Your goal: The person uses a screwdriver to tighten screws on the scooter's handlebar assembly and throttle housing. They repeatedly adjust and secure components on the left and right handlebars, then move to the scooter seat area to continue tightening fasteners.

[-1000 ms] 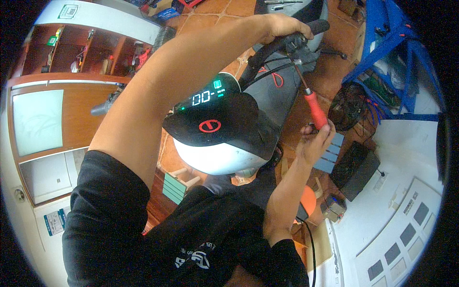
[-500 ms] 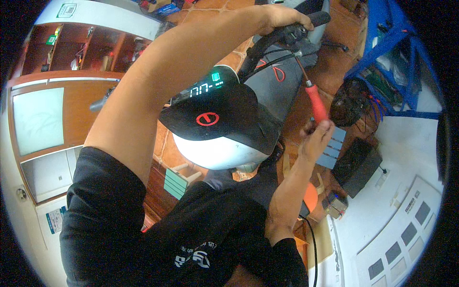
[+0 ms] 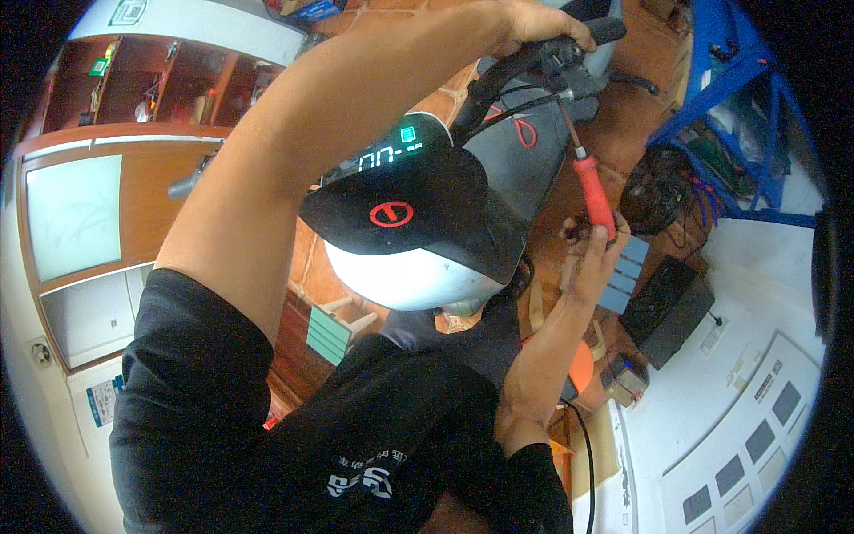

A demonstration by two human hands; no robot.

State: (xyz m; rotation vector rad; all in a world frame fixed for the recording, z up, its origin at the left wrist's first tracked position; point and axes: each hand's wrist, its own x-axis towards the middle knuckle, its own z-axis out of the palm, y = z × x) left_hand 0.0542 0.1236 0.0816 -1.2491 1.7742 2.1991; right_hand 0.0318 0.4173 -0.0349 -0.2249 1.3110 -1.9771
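An electric scooter stands before me, with a black front cowl (image 3: 445, 200), a lit display (image 3: 391, 153) and a bright white headlight (image 3: 405, 278). My left hand (image 3: 544, 28) is closed round the handlebar (image 3: 525, 60), just inboard of the black rubber grip (image 3: 608, 32); the hand's underside is hidden. A red-handled screwdriver (image 3: 595, 194) is in my right hand (image 3: 594, 256), its fingers wrapped at the handle's end. The shaft points up to the cable end by the brake lever (image 3: 635, 84); whether the tip touches I cannot tell.
Blue metal shelving (image 3: 774, 133) and a black fan (image 3: 656, 189) stand at the right. Small slatted stools, one green (image 3: 329, 335) and one blue (image 3: 621, 274), are on the tiled floor. A wooden cabinet (image 3: 147, 214) lines the left; a black cable (image 3: 587, 454) hangs at lower right.
The handlebar and my left hand have shifted slightly right in view. My right hand still holds the screwdriver, its fingers spread a little differently on the handle's end.
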